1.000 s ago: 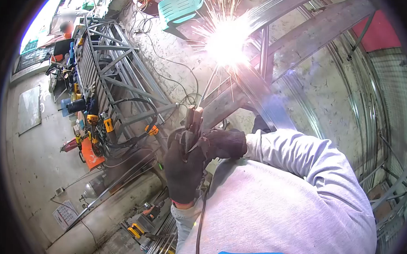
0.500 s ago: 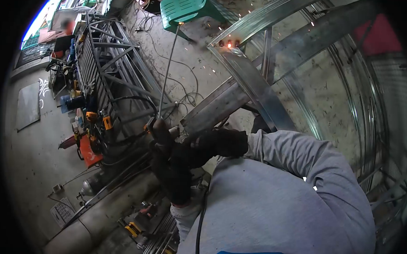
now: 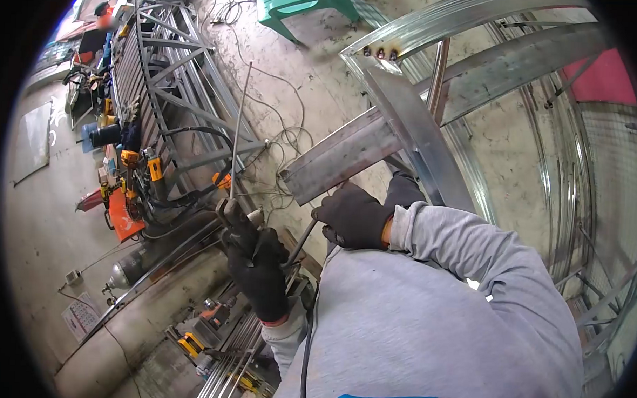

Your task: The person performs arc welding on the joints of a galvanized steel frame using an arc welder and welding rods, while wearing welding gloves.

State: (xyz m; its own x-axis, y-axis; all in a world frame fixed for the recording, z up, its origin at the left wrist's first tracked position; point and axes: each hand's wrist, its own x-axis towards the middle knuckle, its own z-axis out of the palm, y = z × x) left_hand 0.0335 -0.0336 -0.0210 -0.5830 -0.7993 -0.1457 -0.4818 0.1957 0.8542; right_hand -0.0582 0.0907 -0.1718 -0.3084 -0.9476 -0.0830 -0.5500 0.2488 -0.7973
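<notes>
My left hand [image 3: 252,256], in a black glove, is closed around a welding electrode holder that is mostly hidden by the fingers. A long thin welding rod [image 3: 239,133] sticks up from it, its tip well apart from the metal. My right hand [image 3: 353,216], also gloved, is curled by the near end of a flat steel beam [image 3: 344,156]. Its fingers meet a dark cable-like length [image 3: 302,242] that runs down toward the left hand. Dark weld spots [image 3: 380,54] mark the corner of the steel frame [image 3: 422,132] lying across the beam.
A green plastic chair [image 3: 297,3] stands at the top. To the left is a steel truss [image 3: 189,75] with power tools [image 3: 130,161] and an orange box [image 3: 125,217]. A gas cylinder [image 3: 128,268] lies lower down. Loose cables [image 3: 289,138] cross the floor.
The sparks, glow and smoke at the frame corner are gone. The rod's tip no longer glows. My right hand has moved right, away from the left, and the scene is brighter.
</notes>
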